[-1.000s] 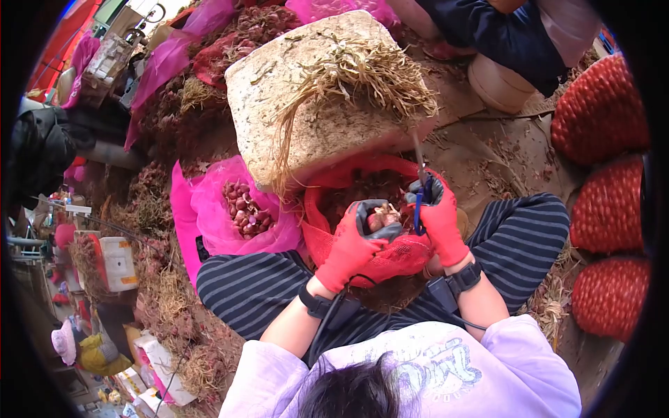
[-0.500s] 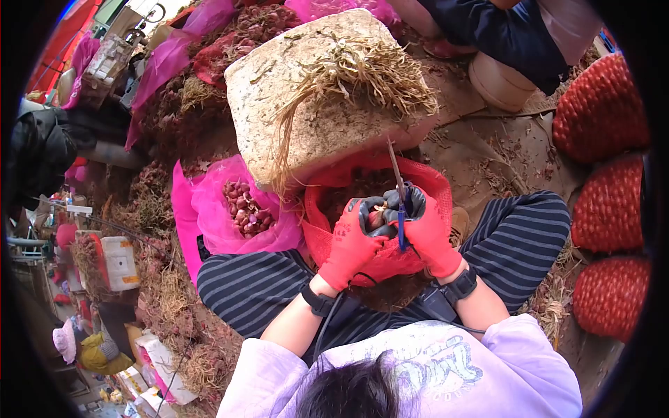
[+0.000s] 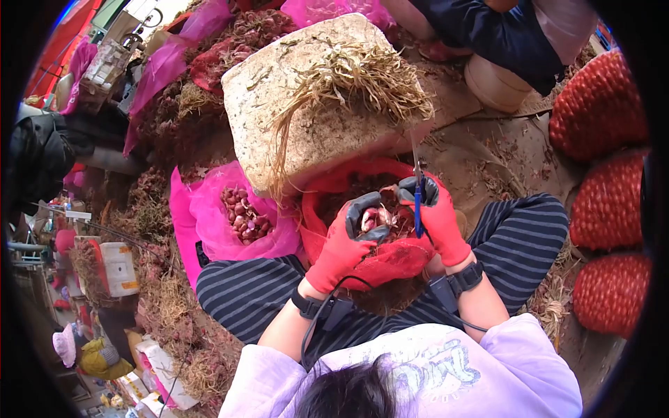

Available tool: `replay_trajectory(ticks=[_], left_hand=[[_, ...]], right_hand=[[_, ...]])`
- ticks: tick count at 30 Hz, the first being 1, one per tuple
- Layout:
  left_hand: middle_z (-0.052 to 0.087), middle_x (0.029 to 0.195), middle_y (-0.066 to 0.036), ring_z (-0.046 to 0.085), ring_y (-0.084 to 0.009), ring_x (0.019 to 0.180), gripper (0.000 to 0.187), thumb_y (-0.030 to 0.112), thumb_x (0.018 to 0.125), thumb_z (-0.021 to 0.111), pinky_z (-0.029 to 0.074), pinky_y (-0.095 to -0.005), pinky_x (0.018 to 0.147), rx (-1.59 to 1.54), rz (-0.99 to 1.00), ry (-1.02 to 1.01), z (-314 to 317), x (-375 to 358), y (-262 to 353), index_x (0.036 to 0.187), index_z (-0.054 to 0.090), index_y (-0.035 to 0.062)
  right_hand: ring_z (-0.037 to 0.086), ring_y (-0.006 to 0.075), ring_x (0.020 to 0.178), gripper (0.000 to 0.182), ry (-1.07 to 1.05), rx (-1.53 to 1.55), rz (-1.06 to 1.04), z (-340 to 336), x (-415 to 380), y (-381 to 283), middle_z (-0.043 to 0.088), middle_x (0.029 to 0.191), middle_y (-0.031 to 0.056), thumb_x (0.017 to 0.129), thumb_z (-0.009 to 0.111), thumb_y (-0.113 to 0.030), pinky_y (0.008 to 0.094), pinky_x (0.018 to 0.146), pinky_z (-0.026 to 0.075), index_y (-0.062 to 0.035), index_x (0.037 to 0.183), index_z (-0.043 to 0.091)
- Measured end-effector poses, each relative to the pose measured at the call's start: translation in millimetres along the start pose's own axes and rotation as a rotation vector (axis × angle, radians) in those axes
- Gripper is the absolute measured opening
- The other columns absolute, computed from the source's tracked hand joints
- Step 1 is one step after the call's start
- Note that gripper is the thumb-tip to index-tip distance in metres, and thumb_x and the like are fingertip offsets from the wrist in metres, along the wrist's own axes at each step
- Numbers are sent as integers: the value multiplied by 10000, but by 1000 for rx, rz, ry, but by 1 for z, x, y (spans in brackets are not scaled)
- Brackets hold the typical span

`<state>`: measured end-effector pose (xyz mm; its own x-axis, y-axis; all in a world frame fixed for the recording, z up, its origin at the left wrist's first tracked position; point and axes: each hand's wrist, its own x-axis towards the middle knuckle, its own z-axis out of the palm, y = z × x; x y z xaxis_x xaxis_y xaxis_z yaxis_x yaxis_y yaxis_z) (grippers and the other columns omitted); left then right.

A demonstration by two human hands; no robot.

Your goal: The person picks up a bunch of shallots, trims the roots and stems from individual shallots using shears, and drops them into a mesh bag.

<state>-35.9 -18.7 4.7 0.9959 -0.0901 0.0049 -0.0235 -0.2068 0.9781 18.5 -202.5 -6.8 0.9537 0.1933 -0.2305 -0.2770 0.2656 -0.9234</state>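
My left hand (image 3: 348, 240), in a red glove with dark fingertips, is closed around several small red-white shallots (image 3: 375, 219). My right hand (image 3: 437, 212), gloved the same way, grips scissors (image 3: 418, 202) by the blue handles, with the blades pointing up and away from me. Both hands are over an open red mesh bag (image 3: 397, 259) between my legs. Left of it, a pink mesh bag (image 3: 279, 235) holds a heap of trimmed shallots (image 3: 244, 214). Dry stalks (image 3: 362, 76) lie on the pale foam block (image 3: 261, 132) beyond the hands.
Full red net sacks (image 3: 605, 209) stand along the right side. At the top right a person in dark clothing (image 3: 488, 31) sits near a pale bucket (image 3: 496, 83). Dried plant piles (image 3: 167, 292) cover the ground on the left; another person (image 3: 97, 352) is at the lower left.
My hands have moved apart. The left hand has turned, showing the shallots in its fingers, and the right hand has shifted right with the scissors, whose blades now point more straight up.
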Motion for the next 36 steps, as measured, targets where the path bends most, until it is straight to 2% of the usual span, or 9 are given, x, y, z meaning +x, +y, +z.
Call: replay_trajectory(ticks=[4, 9, 12, 13, 16, 17, 20, 33, 36], left_hand=[[543, 1187, -103, 551, -211, 1087, 640, 84, 719, 747, 439, -308, 940, 170, 33, 57, 5, -2, 4, 1294, 472, 27], [551, 1133, -118, 579, -247, 992, 751, 91, 672, 757, 467, -330, 830, 201, 64, -12, 9, -5, -6, 1348, 434, 36], [551, 1157, -107, 582, -234, 1017, 808, 90, 636, 774, 465, -336, 828, 305, 91, -44, 10, -8, 5, 1360, 420, 37], [533, 1201, -118, 573, -216, 1059, 814, 80, 662, 765, 470, -334, 859, 515, -19, -91, 6, -16, -8, 1383, 389, 41], [515, 1222, -113, 553, -207, 1081, 759, 87, 721, 750, 467, -334, 910, 101, 103, -32, 9, -7, -2, 1384, 382, 50], [497, 1237, -90, 530, -190, 1114, 602, 70, 841, 650, 452, -326, 961, -189, -25, -3, 15, -8, 0, 1380, 382, 53], [489, 1252, -59, 524, -157, 1108, 496, 64, 919, 556, 439, -312, 969, -873, -610, -82, 9, 0, 6, 1382, 380, 49], [482, 1335, -80, 458, -155, 1216, 592, -13, 823, 636, 352, -286, 1046, -310, -151, 2, 14, -7, -20, 1364, 397, -14], [473, 1343, -79, 446, -156, 1230, 598, -15, 820, 636, 342, -284, 1053, -307, -182, 21, 12, -6, -22, 1366, 392, -17]], right_hand=[[594, 98, 873, 247, -211, -163, -140, 14, -10, -14, 625, 1001, 30, 824, 664, -24, 258, 767, 503, -11, 1046, 556], [545, 393, 881, 442, -143, -902, -573, 19, -10, 8, 573, 930, 186, 636, 743, -148, 433, 768, 473, -40, 1022, 554], [602, 306, 854, 381, -34, -1002, -664, 22, -15, 14, 593, 939, 152, 684, 727, -115, 387, 758, 490, -22, 1007, 548], [610, 270, 850, 362, -62, -860, -491, 21, -17, 9, 600, 931, 137, 700, 717, -100, 371, 754, 493, -19, 1009, 548], [621, 174, 842, 302, -106, -436, -126, 22, -19, -8, 621, 904, 94, 746, 684, -54, 322, 747, 499, -14, 1014, 551], [617, 151, 841, 281, -98, -308, -100, 19, -15, -3, 626, 894, 79, 761, 669, -39, 307, 746, 499, -15, 1016, 553], [622, 135, 835, 243, -68, -190, -77, 15, -17, 3, 642, 876, 50, 788, 633, 9, 278, 744, 502, -12, 1019, 562], [621, 138, 814, 240, 188, -37, -168, -5, 4, 16, 640, 886, 63, 785, 633, 56, 251, 721, 507, -6, 1007, 566], [603, 120, 857, 251, -20, -89, -82, 3, -2, -7, 630, 913, 54, 796, 635, 36, 258, 763, 503, -8, 1030, 556]])
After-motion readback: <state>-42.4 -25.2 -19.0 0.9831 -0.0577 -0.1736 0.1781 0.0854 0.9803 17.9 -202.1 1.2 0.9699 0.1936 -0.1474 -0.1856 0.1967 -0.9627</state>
